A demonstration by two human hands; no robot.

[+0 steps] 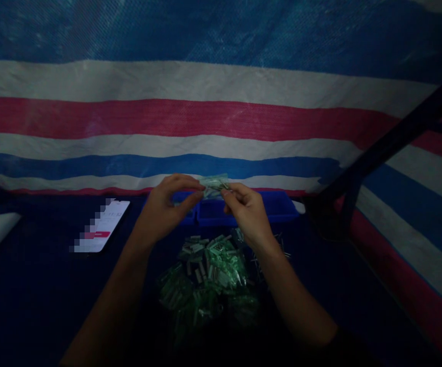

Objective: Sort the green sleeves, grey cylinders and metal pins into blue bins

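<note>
Above the blue trays, my left hand (167, 204) is closed on the left edge of a small clear plastic bag (213, 182), with thumb and fingers pinched. My right hand (249, 206) pinches at the bag's right side, where thin metal pins (221, 187) show at the fingertips. Whether these pins lie inside or outside the bag is hard to see. Below the hands lies a heap of small greenish plastic bags (224, 265) with short pale pieces in them. Loose metal pins (259, 267) are scattered by my right forearm, partly hidden by it.
A blue tray (282, 208) and a smaller blue tray (187, 216) stand side by side at the back of the dark table (98, 295). A lit phone (109, 227) lies left. Striped sheeting (221, 120) hangs behind, and a dark slanted bar (392, 130) stands right.
</note>
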